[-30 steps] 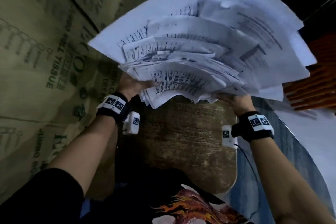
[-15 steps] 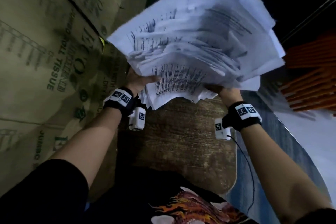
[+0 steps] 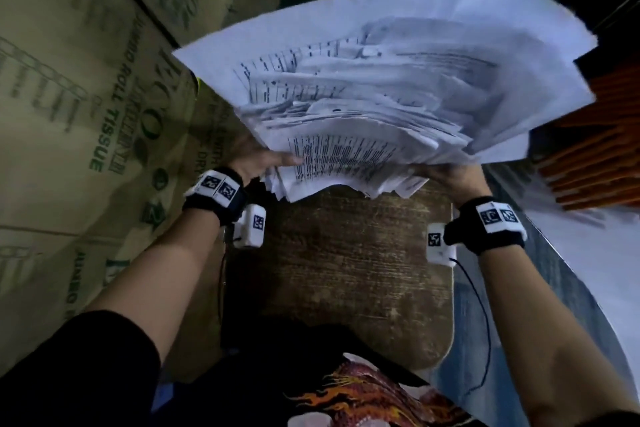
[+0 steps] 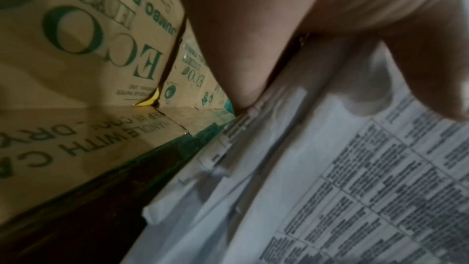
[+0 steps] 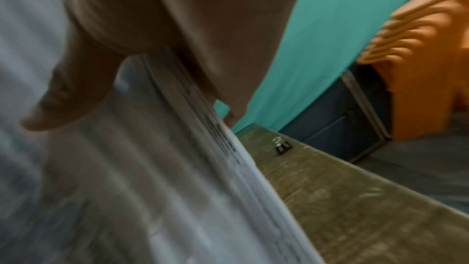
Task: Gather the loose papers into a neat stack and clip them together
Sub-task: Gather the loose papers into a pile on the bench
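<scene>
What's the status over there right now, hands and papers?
Left hand and right hand grip the papers. Stack ragged, unclipped. Binder clip on table.

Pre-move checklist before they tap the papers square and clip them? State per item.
1. Left hand grips the papers at their left edge: ok.
2. Right hand grips their right edge: ok.
3. Sheet edges aligned: not ok, sheets fan out at uneven angles.
4. Bare wooden desk beneath to tap the papers on: ok.
5. Binder clip located: ok, it lies on the desk in the right wrist view, apart from the papers.
6. All loose sheets gathered: cannot tell, the papers hide the far part of the desk.
</scene>
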